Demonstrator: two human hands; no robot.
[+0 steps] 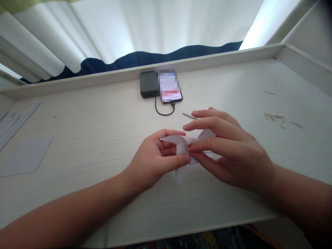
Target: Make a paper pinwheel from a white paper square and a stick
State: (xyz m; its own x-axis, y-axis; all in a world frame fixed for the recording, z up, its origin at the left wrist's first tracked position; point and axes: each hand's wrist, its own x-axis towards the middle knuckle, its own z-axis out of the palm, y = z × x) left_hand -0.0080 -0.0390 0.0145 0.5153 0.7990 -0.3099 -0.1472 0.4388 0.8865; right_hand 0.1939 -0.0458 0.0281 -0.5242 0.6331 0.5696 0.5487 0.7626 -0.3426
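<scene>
A small folded piece of pale paper is held above the middle of the white desk. My left hand pinches it from the left, thumb and forefinger closed on its folds. My right hand grips it from the right, thumb and fingers pressed on the paper, with the upper fingers stretched out over it. A pointed flap of the paper hangs down below my thumbs.
A dark power bank and a phone joined by a cable lie at the desk's back rim. A grey paper sheet and a paper stack sit at the left. Small scraps lie at the right. A thin stick lies near my right fingers.
</scene>
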